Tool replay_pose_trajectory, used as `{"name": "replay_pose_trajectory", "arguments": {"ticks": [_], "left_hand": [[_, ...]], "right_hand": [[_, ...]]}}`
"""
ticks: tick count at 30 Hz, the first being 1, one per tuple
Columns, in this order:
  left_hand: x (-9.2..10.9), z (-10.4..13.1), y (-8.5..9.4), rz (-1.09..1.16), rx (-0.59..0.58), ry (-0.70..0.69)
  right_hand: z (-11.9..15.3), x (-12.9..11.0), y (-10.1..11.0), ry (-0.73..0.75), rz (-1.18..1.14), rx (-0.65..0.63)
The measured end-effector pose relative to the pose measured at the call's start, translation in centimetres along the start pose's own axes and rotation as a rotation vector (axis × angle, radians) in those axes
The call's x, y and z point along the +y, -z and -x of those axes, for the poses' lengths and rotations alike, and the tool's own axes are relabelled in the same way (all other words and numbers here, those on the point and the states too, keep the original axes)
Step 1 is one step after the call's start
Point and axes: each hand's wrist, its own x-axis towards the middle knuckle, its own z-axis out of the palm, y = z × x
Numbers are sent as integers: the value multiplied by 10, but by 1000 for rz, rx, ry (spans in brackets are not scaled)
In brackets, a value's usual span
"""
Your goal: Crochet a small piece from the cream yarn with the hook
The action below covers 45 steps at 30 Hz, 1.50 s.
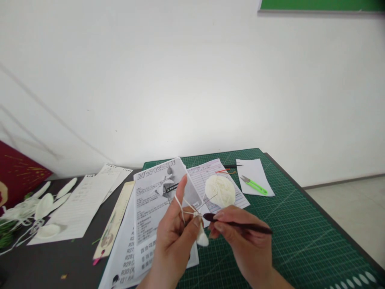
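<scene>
My left hand (pixel 177 233) pinches a small white crochet piece (pixel 202 237) between thumb and fingers. Its index finger points up, with white yarn looped around it. In my right hand (pixel 243 239) is a crochet hook with a dark handle (pixel 252 227), held much like a pen. The hook's tip is at the top edge of the crochet piece, close to my left thumb; the exact stitch is too small to make out. Behind the hands a ball of white yarn (pixel 221 190) rests on a lined sheet. Printed pattern pages (pixel 144 216) lie beneath and left of my left hand.
Green-handled thread snips (pixel 255 185) lie on white paper (pixel 264 170) at the back right of the green cutting mat (pixel 300 241). A ruler-like strip (pixel 116 218) lies left of the pages. Farther left are handwritten sheets (pixel 80 208) and several white crocheted pieces (pixel 45 205) with loose yarn.
</scene>
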Motion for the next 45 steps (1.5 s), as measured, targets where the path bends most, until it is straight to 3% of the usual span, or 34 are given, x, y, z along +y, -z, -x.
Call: {"name": "replay_pose_trajectory", "arguments": {"ticks": [2,4,9,11,14,16,18,22,26,29,35,40,45], "left_hand": [[-1,-1,-2,28,23,8],[-2,-1,-5,40,27,15],[-8,-1,-4,-108,14,-52],[-12,-2,-1,-281,48,-131],[-20,-5,3,-498,96,-244],[-24,-7,6,-530,94,-271],[-26,-8,7,-495,78,-261],[-21,-9,3,-239,99,-115],[-7,-8,-1,64,74,77],[2,-7,0,161,62,142],[10,-6,4,224,40,200],[13,-4,5,240,4,231],[13,-4,7,256,-47,220]], "right_hand": [[4,0,1,149,143,-41],[5,1,2,176,180,-21],[-3,7,2,-142,-66,91],[-5,7,2,-162,-38,87],[-3,3,2,134,239,30],[-1,-1,1,427,498,-77],[0,-3,2,619,684,-174],[2,-1,7,756,833,-235],[2,5,14,791,789,-281],[3,8,14,719,653,-275],[6,3,2,324,367,-127],[5,3,-1,84,138,-56],[5,4,-1,-55,-72,-13]]}}
